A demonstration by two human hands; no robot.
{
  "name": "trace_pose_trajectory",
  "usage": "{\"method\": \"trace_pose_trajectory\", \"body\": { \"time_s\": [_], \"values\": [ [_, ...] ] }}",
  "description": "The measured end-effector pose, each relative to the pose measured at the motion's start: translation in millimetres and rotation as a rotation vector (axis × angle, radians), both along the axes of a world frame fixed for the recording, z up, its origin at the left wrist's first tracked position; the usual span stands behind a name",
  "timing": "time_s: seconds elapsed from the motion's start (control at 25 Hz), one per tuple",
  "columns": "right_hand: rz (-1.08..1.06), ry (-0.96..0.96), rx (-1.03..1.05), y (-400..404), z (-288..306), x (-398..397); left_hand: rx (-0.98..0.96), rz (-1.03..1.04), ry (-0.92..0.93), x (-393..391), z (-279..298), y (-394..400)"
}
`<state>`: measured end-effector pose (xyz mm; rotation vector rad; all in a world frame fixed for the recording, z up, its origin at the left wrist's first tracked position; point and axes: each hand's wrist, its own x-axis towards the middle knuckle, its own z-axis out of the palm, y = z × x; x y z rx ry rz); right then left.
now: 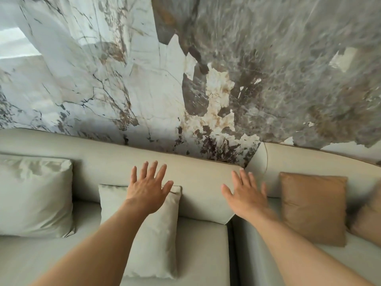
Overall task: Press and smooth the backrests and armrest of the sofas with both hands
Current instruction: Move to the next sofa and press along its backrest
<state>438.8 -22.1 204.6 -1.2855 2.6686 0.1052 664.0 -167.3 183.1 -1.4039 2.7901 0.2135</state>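
A pale grey-beige sofa backrest (198, 182) runs across the middle of the head view, against a marble wall. My left hand (147, 189) is spread flat with fingers apart over this backrest, above a small pale cushion (144, 234). My right hand (246, 196) is also spread, at the backrest's right end by the seam (250, 164) where a second sofa's backrest (309, 162) begins. Both hands hold nothing. Whether the palms press the fabric or hover just off it is unclear.
A large pale pillow (35, 195) leans on the backrest at the left. A tan cushion (313, 207) stands on the right sofa, with another tan cushion (369, 219) at the right edge. The marble wall (185, 69) rises right behind the backrests. Seat cushions (202, 250) lie below.
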Motion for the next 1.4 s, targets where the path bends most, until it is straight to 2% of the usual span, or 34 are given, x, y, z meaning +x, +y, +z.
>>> {"method": "trace_pose_trajectory", "body": {
  "time_s": [0.2, 0.4, 0.56, 0.68, 0.8, 0.96, 1.4],
  "values": [
    [0.007, -0.025, 0.013, -42, -60, -62, 0.012, 0.013, 0.009, -72, -55, -49],
    [0.013, -0.042, -0.038, -87, -132, -108, -0.08, 0.012, 0.058, -121, -130, -95],
    [0.099, -0.025, -0.147, -129, -193, -115, -0.105, -0.028, 0.023, -137, -183, -130],
    [0.059, -0.003, -0.216, -164, -242, -114, -0.091, 0.012, 0.056, -151, -221, -165],
    [0.047, 0.126, -0.36, -157, -255, -103, -0.176, 0.086, 0.231, -150, -229, -159],
    [0.047, 0.269, -0.473, -169, -292, -113, -0.378, 0.079, 0.316, -161, -265, -176],
    [0.053, 0.313, -0.522, -174, -295, -118, -0.504, 0.089, 0.327, -164, -272, -181]
  ]
}}
